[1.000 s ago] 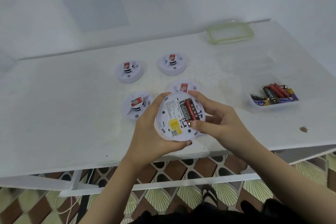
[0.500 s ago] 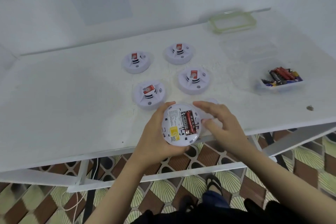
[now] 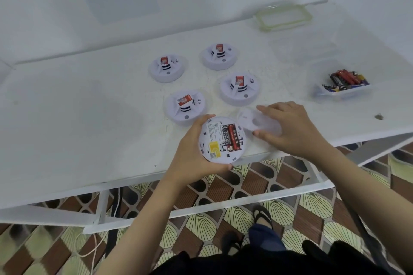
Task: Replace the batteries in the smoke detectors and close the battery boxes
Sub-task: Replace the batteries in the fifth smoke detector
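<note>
While the left hand (image 3: 190, 156) curled its fingers round the rim of the round white plastic smoke detector (image 3: 214, 140), held back-up over the white table's (image 3: 78, 118) near edge, red and black batteries (image 3: 232, 138) lay in its open compartment. Just beside it, the right hand (image 3: 295, 127) pinched the blurred white plastic cover (image 3: 254, 121) between thumb and forefinger.

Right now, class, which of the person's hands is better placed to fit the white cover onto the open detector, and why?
Right. The right hand grips the white cover on the table, beside the detector. The left hand is occupied, holding the detector with its batteries exposed.
</note>
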{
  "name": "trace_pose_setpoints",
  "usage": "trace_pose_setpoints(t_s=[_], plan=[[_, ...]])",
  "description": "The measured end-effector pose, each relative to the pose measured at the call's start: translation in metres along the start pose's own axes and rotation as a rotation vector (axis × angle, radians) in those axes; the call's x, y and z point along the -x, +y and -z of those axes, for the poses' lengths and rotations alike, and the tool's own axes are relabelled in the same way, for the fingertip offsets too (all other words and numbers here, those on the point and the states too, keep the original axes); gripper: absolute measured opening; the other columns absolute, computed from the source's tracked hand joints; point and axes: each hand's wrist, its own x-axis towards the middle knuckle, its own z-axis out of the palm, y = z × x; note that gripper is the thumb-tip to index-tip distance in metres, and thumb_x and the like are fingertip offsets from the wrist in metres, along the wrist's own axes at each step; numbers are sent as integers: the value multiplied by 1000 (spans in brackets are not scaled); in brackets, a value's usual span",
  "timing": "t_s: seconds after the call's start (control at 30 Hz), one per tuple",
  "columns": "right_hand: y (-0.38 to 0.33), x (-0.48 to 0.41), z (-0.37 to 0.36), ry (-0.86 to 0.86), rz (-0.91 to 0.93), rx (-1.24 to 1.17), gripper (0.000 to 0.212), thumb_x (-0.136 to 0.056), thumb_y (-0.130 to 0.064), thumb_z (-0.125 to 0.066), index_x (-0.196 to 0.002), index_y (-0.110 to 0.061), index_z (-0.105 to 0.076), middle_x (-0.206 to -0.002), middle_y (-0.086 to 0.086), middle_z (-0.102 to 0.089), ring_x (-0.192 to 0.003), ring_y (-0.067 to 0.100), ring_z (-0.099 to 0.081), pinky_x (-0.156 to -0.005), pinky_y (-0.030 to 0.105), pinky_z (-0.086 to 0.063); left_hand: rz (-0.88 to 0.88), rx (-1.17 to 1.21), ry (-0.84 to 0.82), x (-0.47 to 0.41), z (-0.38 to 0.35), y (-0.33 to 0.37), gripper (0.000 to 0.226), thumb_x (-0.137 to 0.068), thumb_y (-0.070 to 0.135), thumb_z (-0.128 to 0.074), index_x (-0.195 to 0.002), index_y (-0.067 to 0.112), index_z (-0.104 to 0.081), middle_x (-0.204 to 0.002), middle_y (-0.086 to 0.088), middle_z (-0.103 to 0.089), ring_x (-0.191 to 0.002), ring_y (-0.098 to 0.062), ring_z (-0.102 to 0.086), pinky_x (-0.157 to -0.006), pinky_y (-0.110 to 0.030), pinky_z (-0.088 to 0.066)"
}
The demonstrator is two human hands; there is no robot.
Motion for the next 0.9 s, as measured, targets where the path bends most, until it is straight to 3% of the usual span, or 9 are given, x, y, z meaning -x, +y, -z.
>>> trace_pose_setpoints(t_s=[0.1, 0.2, 0.33, 0.47, 0.6, 0.77, 0.9], plan=[[-10, 3, 3, 118, -39, -295, 66, -77, -57, -65, -129, -17, -56, -116, 0, -59, -107, 12, -47, -90, 18, -29, -14, 13, 17, -1, -2, -2, 96, -47, 26, -91, -125, 42, -37, -116, 29, -53, -111, 6, -53, -82, -10, -48], [-23, 5, 4, 142, 40, -412, 67, -69, -62, -61, -122, -21, -61, -110, -9, -56, -102, 3, -45, -89, 10, -30, -21, 51, 14, -2, -1, -4, 95, -47, 23, -91, -125, 41, -40, -114, 33, -52, -109, 5, -55, -81, -11, -49], [-43, 6, 1, 109, 243, -321, 63, -70, -57, -62, -120, -19, -62, -111, -6, -58, -104, 5, -44, -93, 25, -32, -78, 23, 36, -4, -1, -7, 97, -44, 43, -85, -131, 35, -42, -123, 23, -48, -120, 0, -45, -95, -9, -38], [-53, 1, -8, 82, 386, -163, 63, -72, -53, -61, -125, -18, -59, -116, -3, -61, -109, 12, -48, -95, 26, -27, -83, -12, 80, -3, 0, -10, 105, -44, 46, -85, -138, 31, -40, -130, 16, -46, -125, 0, -42, -102, -11, -35], [-55, -2, -12, 73, 398, -97, 65, -72, -52, -59, -127, -18, -58, -117, -1, -61, -109, 17, -49, -94, 28, -27, -46, 40, 116, -2, -1, -10, 100, -43, 46, -86, -133, 30, -45, -128, 8, -52, -122, -7, -50, -102, -35, -47], [-57, -2, -11, 61, 356, -100, 63, -72, -52, -55, -126, -21, -59, -120, 2, -56, -112, 16, -40, -94, 27, -23, -40, 49, 133, -2, -1, -11, 98, -42, 46, -86, -131, 27, -48, -128, 11, -52, -122, -6, -49, -101, -34, -47], [-57, -4, -9, 78, 302, -132, 61, -66, -54, -60, -121, -27, -63, -126, 4, -51, -115, 18, -34, -95, 33, -25, -61, 38, 125, -3, 0, -12, 99, -43, 44, -87, -132, 24, -49, -128, 11, -52, -122, -6, -49, -102, -33, -46]])
